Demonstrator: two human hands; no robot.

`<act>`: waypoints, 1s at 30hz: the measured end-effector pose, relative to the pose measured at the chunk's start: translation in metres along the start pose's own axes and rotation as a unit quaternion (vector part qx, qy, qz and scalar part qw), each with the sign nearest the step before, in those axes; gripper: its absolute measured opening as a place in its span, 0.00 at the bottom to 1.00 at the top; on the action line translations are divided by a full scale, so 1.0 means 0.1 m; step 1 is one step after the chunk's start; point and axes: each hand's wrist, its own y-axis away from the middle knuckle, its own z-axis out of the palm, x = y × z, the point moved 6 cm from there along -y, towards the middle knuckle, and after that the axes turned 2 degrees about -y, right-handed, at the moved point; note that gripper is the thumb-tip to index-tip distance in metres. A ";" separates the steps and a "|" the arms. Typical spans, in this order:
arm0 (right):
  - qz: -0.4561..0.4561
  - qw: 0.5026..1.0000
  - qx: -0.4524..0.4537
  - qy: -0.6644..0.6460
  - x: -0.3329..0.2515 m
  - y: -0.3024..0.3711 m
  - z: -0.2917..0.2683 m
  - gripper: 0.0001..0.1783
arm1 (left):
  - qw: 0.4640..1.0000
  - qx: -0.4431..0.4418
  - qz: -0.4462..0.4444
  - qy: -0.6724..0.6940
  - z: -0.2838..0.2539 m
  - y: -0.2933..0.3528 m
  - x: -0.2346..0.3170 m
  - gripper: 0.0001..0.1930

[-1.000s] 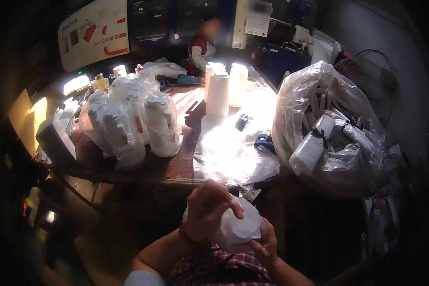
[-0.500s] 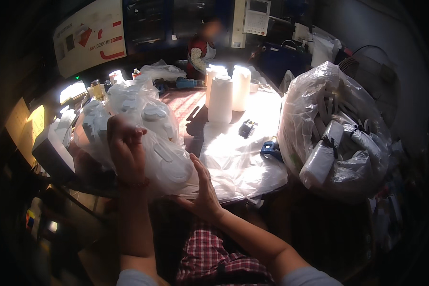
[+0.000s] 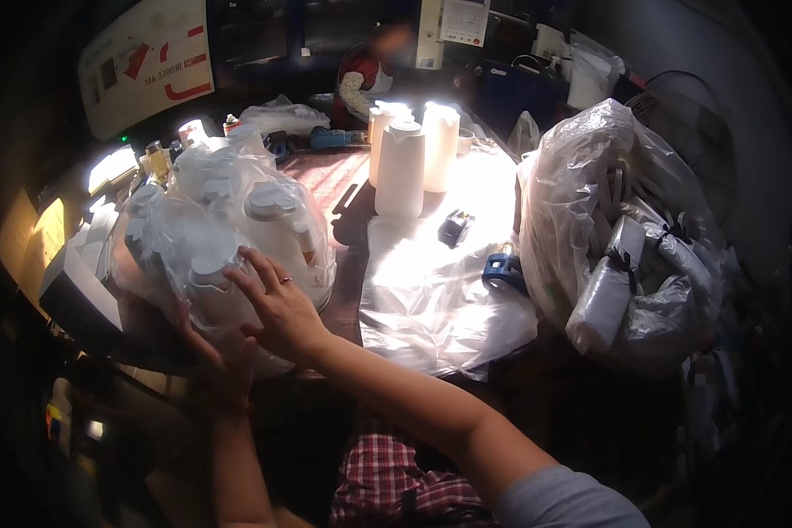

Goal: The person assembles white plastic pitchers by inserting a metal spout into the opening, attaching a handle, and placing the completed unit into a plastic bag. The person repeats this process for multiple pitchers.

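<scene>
A clear plastic bag [image 3: 304, 207] stands on the left of the table, holding several white, round-topped containers [image 3: 270, 201]. My right hand [image 3: 277, 304] reaches across to its front, fingers spread, the fingertips at a white container top [image 3: 213, 264] under the film. Lower down, my left hand [image 3: 216, 352] lies in shadow against the bag's near lower side, thumb and fingers apart. Part of that hand is dim. Three tall white jugs [image 3: 401, 172] stand upright beyond, near the table's middle.
Flat plastic sheeting [image 3: 431, 321] covers the table's near right, with a small black tool [image 3: 455, 227] and a blue tool [image 3: 504, 267] by it. A large bag [image 3: 554, 194] with wrapped white bundles [image 3: 600, 304] bulges at right. Another person [image 3: 361, 84] sits at the far side.
My left hand has come down from its raised, curled position to the bag's near lower side. My right hand has moved left and up from the bag's right edge onto its front.
</scene>
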 end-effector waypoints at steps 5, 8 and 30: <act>0.040 0.990 -0.088 -0.103 0.40 0.31 -0.40 0.40 | 0.991 0.028 -0.066 -0.116 0.33 0.37 -0.30 0.56; 0.047 0.990 -0.127 0.035 0.94 0.66 -0.90 0.30 | 0.984 0.024 -0.024 -0.177 0.32 0.50 -0.44 0.53; 0.152 0.892 -0.004 0.425 2.96 -0.86 -1.93 0.21 | 0.874 -0.348 -0.295 0.169 1.17 1.75 0.81 0.24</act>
